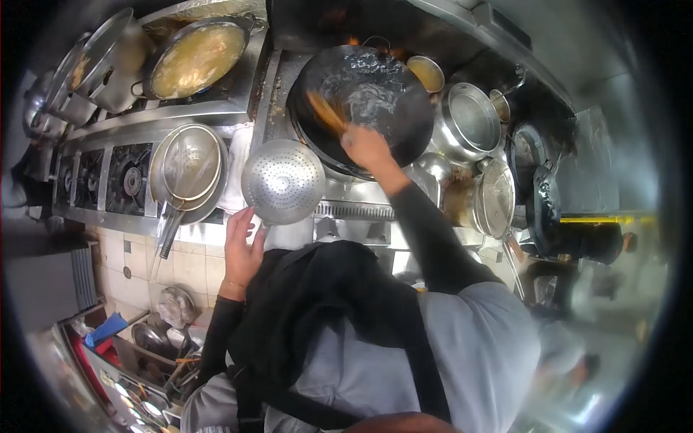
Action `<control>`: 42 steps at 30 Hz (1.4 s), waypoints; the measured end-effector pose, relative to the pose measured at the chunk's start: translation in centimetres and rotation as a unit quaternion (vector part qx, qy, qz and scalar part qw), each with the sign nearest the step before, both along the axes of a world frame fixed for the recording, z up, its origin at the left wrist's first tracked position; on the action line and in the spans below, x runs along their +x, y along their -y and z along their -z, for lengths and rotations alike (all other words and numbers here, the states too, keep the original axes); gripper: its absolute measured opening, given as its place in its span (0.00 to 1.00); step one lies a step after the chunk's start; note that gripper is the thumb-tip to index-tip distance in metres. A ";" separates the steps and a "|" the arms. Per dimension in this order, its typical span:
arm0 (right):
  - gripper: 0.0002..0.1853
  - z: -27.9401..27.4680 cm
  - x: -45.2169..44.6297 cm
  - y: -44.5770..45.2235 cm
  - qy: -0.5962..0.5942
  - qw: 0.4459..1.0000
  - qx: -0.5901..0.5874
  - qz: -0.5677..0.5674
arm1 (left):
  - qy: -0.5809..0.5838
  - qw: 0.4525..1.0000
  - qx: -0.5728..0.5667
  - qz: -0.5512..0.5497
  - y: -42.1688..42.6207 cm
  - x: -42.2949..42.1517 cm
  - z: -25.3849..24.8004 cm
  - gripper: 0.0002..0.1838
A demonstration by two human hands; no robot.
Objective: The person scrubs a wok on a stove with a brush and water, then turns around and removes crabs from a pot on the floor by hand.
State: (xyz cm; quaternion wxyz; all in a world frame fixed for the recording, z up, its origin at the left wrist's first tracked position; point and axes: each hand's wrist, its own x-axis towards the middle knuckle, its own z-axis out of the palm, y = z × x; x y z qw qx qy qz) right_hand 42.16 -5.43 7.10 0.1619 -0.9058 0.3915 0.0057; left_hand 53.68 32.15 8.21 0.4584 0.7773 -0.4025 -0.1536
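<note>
My right hand (pixel 367 148) is closed around a bamboo wok brush (pixel 326 113), whose bristle end reaches over the left side of a large black wok (pixel 397 108). Foamy water lies in the wok's bowl. A round perforated skimmer (pixel 284 182) sits at the stove's front edge, just left of the wok. Its short visible handle runs into my left hand (pixel 243 249), which seems curled on it, thumb on the near side; part of that grip is hidden.
Strainers (pixel 191 167) rest left of the skimmer beside bare burners (pixel 131 180). A pan of bubbling yellow oil (pixel 201 61) stands at the back left. Right of the wok are a metal pot (pixel 471 119), a mesh strainer (pixel 497 196) and dark pans (pixel 543 191). A blurred person (pixel 577 303) appears at right.
</note>
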 end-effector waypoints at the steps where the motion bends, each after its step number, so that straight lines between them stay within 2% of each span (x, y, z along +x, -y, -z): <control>1: 0.18 -2.0 -2.5 -1.0 -0.013 0.999 0.035 -0.038 | -0.008 1.000 -0.008 -0.012 0.0 0.3 -0.1 0.29; 3: 0.25 -4.0 -7.9 1.6 -0.058 0.988 -0.004 -0.145 | -0.020 0.999 -0.005 -0.025 -0.1 0.6 0.5 0.29; 5: 0.22 -2.7 -8.2 9.5 -0.147 0.942 -0.048 -0.299 | -0.013 1.000 -0.012 -0.012 0.4 0.5 0.5 0.30; 7: 0.20 0.0 -3.9 12.9 -0.161 0.975 -0.065 -0.136 | 0.000 0.998 -0.029 0.055 2.6 0.2 0.3 0.27; 9: 0.16 2.2 -0.7 10.5 0.049 0.993 -0.104 0.025 | 0.030 0.995 -0.018 0.089 4.7 -0.5 0.3 0.27; 11: 0.15 3.8 1.9 6.3 -0.055 0.993 -0.088 0.060 | 0.106 0.977 -0.048 0.180 7.5 -0.8 -1.1 0.27; 13: 0.14 -0.1 -4.8 1.0 -0.073 0.991 -0.092 -0.058 | 0.045 0.972 -0.057 0.224 9.5 -1.6 -1.6 0.23; 15: 0.12 -2.3 -10.2 2.6 -0.147 0.981 -0.121 -0.024 | 0.039 0.956 -0.032 0.288 11.3 -1.8 -1.7 0.23; 17: 0.12 -1.2 -13.5 9.5 -0.176 0.971 -0.164 -0.010 | 0.077 0.946 -0.052 0.310 14.4 -2.8 -2.0 0.23; 19: 0.13 -0.3 -10.4 14.9 -0.093 0.983 -0.123 0.094 | 0.115 0.931 -0.073 0.340 17.8 -4.2 -1.2 0.23; 21: 0.15 1.5 -4.5 14.7 -0.001 0.985 -0.141 0.101 | 0.217 0.920 -0.088 0.315 21.3 -6.4 1.1 0.17; 22: 0.17 0.8 -1.0 13.3 -0.021 0.991 -0.062 0.117 | 0.219 0.918 -0.093 0.318 23.2 -7.0 1.3 0.17; 23: 0.18 6.1 1.9 13.2 0.025 0.982 -0.067 0.175 | 0.258 0.906 -0.013 0.334 24.9 -7.3 1.3 0.13; 24: 0.20 5.4 3.5 10.5 0.058 0.985 -0.024 0.158 | 0.294 0.886 0.070 0.353 25.8 -7.5 1.6 0.13; 25: 0.24 3.6 3.3 7.3 0.092 0.985 0.020 0.143 | 0.295 0.880 0.072 0.365 26.3 -7.7 2.6 0.13; 26: 0.24 2.1 1.7 5.3 0.092 0.983 0.023 0.155 | 0.251 0.900 0.075 0.349 26.7 -8.0 3.8 0.14; 27: 0.25 0.4 -0.1 3.9 0.038 0.994 0.043 0.089 | 0.209 0.917 0.078 0.330 26.8 -8.4 4.5 0.16; 28: 0.26 -1.4 -2.2 2.7 -0.018 0.998 0.060 0.019 | 0.243 0.924 0.004 0.295 26.3 -8.9 4.8 0.20; 32: 0.28 -8.1 -14.9 0.2 -0.078 0.990 0.079 -0.089 | 0.307 0.890 0.035 0.335 23.1 -8.7 2.6 0.24; 34: 0.25 -9.4 -19.6 1.6 -0.106 0.993 0.042 -0.037 | 0.323 0.874 0.021 0.363 22.0 -8.9 0.4 0.24; 36: 0.25 -9.7 -22.3 2.4 -0.118 0.989 -0.013 0.088 | 0.343 0.853 0.010 0.393 21.3 -9.5 -1.2 0.24; 37: 0.25 -9.4 -23.4 1.8 -0.114 0.989 -0.013 0.093 | 0.347 0.850 0.009 0.397 21.7 -9.7 -1.8 0.24; 39: 0.24 -9.0 -25.5 -0.1 0.024 0.968 -0.095 0.233 | 0.375 0.827 0.031 0.418 22.6 -10.0 -3.1 0.25; 40: 0.24 -9.2 -26.7 -1.8 0.072 0.957 -0.046 0.276 | 0.383 0.819 0.048 0.425 23.0 -10.2 -3.9 0.25; 41: 0.24 -7.7 -28.3 -3.3 0.077 0.955 -0.043 0.284 | 0.388 0.812 0.050 0.432 23.3 -10.4 -4.5 0.25; 42: 0.26 -5.3 -30.3 -4.6 0.154 0.950 -0.062 0.265 | 0.396 0.801 0.060 0.444 23.8 -10.7 -5.1 0.25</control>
